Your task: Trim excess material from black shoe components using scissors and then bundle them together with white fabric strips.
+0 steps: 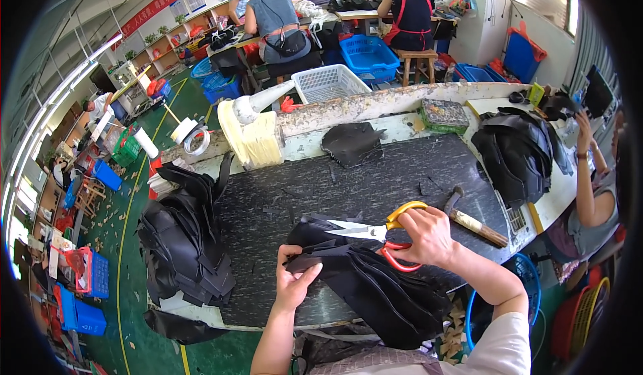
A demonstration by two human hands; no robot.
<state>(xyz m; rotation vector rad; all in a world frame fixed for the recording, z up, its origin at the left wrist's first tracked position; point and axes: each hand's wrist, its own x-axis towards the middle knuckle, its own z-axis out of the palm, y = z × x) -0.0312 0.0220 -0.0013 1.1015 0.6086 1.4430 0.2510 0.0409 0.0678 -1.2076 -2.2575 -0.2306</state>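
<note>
Right grip point(429, 234), yours: holding one pair of scissors point(379, 232), one handle yellow, the other red, your fingers wrapped round them, blades parted and pointing to your left. Left grip point(295, 278), yours: thumb and fingers pinched on the end of one bundle of black pieces point(382, 294), which fans out over the near side of the table point(429, 167) toward you, below the scissors. Contact between blades and material: not clear to you from this view. Step in hand, as judged: trimming or parting the pieces near the pinched end. Next move, as judged: calls for a firm left pinch, blades set squarely on the edge to be cut, and your fingertips well clear of them. Further items around you: one hammer point(477, 228), wooden-handled, lying just right of your right grip; one black stack point(177, 241), at left; one black heap point(516, 154), at right; one flat black piece point(351, 144), toward the far side; one green-sided box point(443, 116), beyond; one thick yellow roll point(251, 140), far left.
</note>
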